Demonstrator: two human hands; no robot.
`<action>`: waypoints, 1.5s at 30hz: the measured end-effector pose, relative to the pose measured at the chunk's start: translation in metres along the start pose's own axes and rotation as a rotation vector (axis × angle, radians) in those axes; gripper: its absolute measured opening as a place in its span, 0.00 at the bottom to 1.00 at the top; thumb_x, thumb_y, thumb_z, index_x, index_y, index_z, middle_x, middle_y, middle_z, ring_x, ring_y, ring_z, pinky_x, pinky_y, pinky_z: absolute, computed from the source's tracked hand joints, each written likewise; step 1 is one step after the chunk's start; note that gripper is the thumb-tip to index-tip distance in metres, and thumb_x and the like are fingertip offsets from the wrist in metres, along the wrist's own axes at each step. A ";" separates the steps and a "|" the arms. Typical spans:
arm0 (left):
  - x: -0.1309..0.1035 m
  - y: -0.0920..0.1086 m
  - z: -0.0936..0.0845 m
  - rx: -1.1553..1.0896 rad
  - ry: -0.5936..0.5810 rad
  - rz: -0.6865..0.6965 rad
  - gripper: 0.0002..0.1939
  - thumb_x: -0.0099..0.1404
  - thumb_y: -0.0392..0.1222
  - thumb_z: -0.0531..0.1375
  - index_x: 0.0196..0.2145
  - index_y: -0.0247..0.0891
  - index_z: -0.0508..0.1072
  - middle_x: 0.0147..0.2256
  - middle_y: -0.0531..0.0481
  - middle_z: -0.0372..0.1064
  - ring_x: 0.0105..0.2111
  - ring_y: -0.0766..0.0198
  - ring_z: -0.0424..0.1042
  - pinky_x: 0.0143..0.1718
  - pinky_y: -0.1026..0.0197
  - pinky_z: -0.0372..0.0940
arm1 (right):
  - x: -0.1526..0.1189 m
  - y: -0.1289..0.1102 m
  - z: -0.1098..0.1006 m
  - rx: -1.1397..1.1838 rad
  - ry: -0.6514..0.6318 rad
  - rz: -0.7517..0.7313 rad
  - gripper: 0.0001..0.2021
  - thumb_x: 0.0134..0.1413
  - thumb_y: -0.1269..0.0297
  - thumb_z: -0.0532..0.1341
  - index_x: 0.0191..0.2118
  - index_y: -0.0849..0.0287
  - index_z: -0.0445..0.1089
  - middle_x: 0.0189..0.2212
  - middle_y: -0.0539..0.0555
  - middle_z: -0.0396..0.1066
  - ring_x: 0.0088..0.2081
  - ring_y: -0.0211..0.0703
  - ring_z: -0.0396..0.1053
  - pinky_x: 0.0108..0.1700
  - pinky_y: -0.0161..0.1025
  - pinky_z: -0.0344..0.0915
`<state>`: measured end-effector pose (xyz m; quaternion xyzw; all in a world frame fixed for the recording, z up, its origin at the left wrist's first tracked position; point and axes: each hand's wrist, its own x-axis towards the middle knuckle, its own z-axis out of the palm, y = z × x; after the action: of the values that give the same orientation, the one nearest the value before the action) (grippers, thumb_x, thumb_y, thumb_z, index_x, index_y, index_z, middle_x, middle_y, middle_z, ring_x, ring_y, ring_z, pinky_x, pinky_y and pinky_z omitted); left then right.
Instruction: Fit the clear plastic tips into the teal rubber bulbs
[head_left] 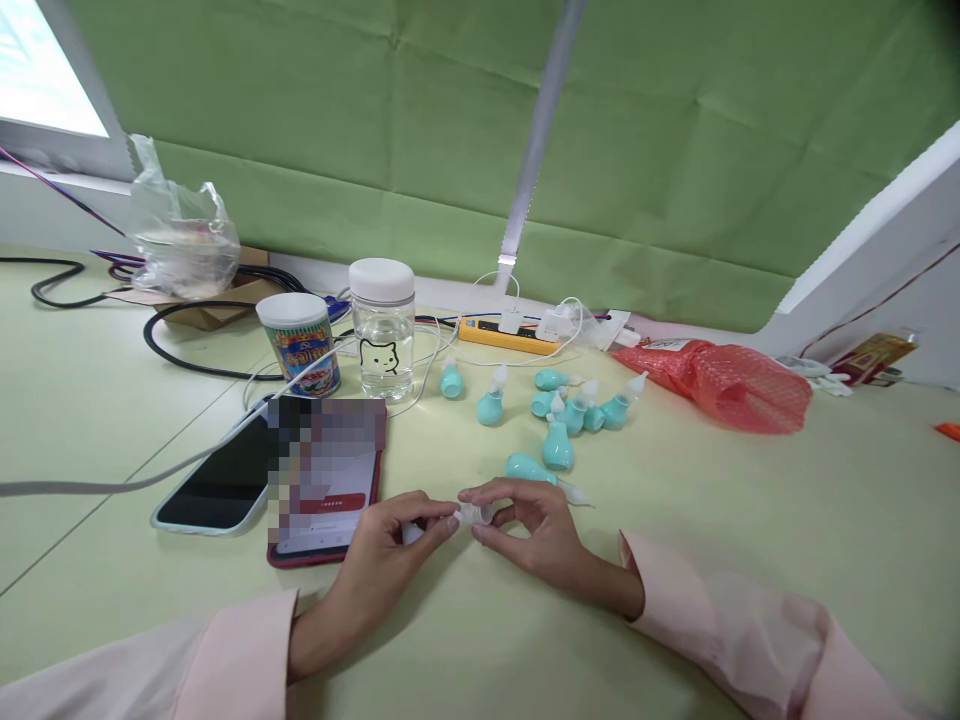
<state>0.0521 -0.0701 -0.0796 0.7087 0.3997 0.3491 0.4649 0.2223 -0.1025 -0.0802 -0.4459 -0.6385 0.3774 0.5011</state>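
Between my hands is a small clear plastic piece (474, 514), which looks like a connector or nozzle part. My left hand (394, 540) pinches its left end between thumb and fingertips. Its right end is in the thumb and fingers of my right hand (536, 530). A whitish translucent bit (411, 532) shows by my left fingers; what it belongs to is partly hidden. Just beyond my right hand a teal bulb nasal aspirator (529, 467) lies on its side, its clear tip pointing right. Several similar ones stand or lie farther back, including an upright aspirator (557, 445).
Left of my hands lie a phone with a lit screen (330, 500) and a dark-screened phone (217, 480). Behind them stand a noodle cup (304, 345) and a water bottle (383, 335). A yellow power strip (510, 338) and red bubble wrap (720, 385) lie toward the back.
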 end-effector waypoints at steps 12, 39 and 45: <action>-0.001 0.000 -0.001 0.012 0.032 0.037 0.06 0.53 0.42 0.61 0.27 0.37 0.75 0.20 0.54 0.64 0.21 0.68 0.60 0.22 0.67 0.54 | -0.001 0.000 0.001 0.005 0.012 -0.098 0.12 0.42 0.73 0.62 0.35 0.53 0.72 0.37 0.51 0.73 0.37 0.41 0.71 0.32 0.34 0.72; -0.013 0.001 -0.003 0.540 0.014 0.640 0.11 0.59 0.30 0.52 0.39 0.34 0.68 0.27 0.47 0.62 0.23 0.64 0.63 0.21 0.64 0.59 | -0.004 -0.009 0.003 0.041 0.070 0.198 0.10 0.34 0.65 0.67 0.30 0.57 0.73 0.29 0.52 0.75 0.29 0.41 0.73 0.30 0.35 0.70; -0.013 -0.003 -0.004 0.761 0.079 0.787 0.13 0.58 0.29 0.52 0.42 0.33 0.64 0.28 0.48 0.58 0.21 0.64 0.62 0.17 0.64 0.57 | -0.003 -0.006 0.002 0.051 0.073 0.212 0.10 0.33 0.64 0.67 0.29 0.58 0.73 0.29 0.53 0.75 0.29 0.42 0.73 0.30 0.35 0.70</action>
<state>0.0422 -0.0790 -0.0823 0.9092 0.2195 0.3537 -0.0054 0.2190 -0.1075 -0.0761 -0.5114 -0.5593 0.4279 0.4925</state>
